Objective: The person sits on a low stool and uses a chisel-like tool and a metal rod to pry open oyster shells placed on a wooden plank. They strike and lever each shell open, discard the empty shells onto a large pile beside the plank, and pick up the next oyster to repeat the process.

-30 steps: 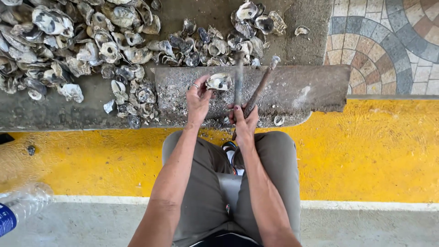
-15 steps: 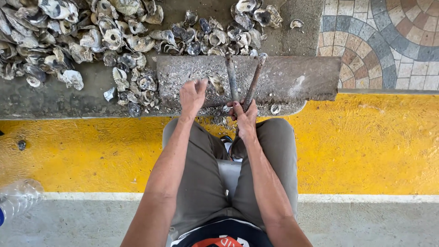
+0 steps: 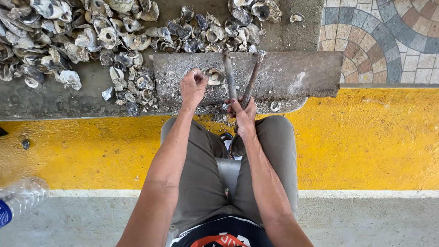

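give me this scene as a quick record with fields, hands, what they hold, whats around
left hand: closed on an oyster shell, pressed to the stone slab
right hand: grips two thin metal rods that rise over the slab
shell pile: opened shells heaped behind and to the left of the slab
seat: person sits astride a grey stool
floor: yellow painted band, patterned tiles upper right
bottle: clear plastic, lower left

- A grey concrete ledge [image 3: 68, 103] runs across the top, in even daylight.
- Below it lies a broad yellow painted band [image 3: 366, 142] with a white line [image 3: 366, 194] along its lower edge.
- Grey concrete floor [image 3: 366, 224] fills the bottom.
- Mosaic paving [image 3: 388, 36] in curved rows of coloured tiles fills the upper right corner.
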